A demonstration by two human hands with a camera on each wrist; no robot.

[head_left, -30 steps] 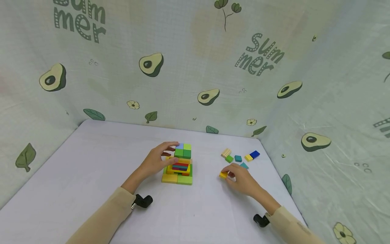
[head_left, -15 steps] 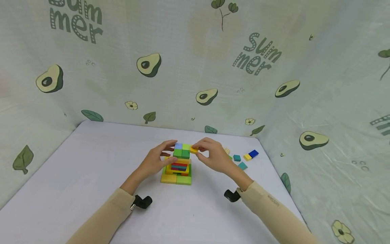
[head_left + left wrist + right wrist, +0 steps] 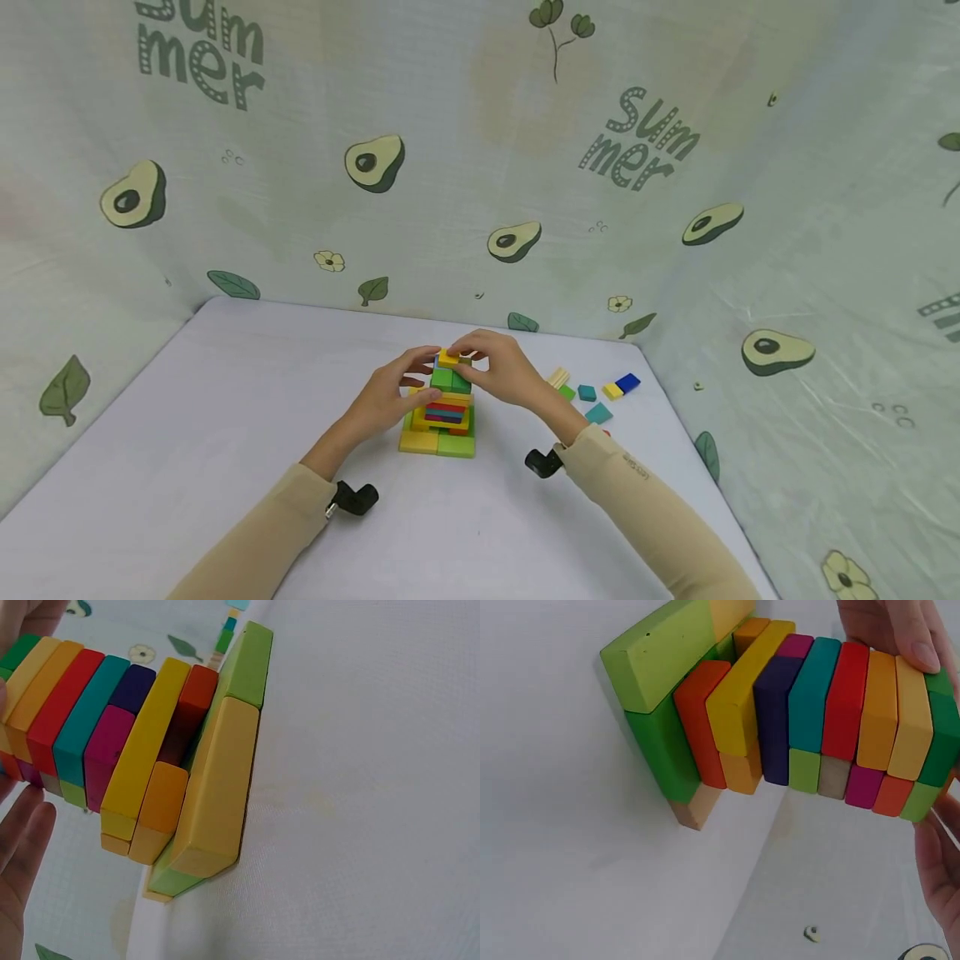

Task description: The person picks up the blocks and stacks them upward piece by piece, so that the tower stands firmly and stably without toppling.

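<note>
A tower of coloured wooden blocks (image 3: 448, 410) stands on the white table, with wide yellow and light-green blocks (image 3: 217, 791) at its base. My left hand (image 3: 385, 398) holds the tower's upper part from the left, thumb at the front and fingers toward the back. At the top, my right hand (image 3: 506, 367) pinches a small yellow block (image 3: 447, 359) over the green blocks (image 3: 442, 379). Its fingers hide part of the top layer. The wrist views show red, teal (image 3: 814, 694) and dark purple layers in the middle of the tower.
Right of the tower lie loose blocks: natural wood pieces (image 3: 558, 377), a green one (image 3: 566, 392), teal ones (image 3: 598, 413), a yellow one (image 3: 612, 391) and a blue one (image 3: 628, 382). A printed cloth (image 3: 450, 275) hangs behind the table.
My right hand has carried the yellow block from the table at the right, leftward and up, onto the tower's top. The left hand has stayed at the tower.
</note>
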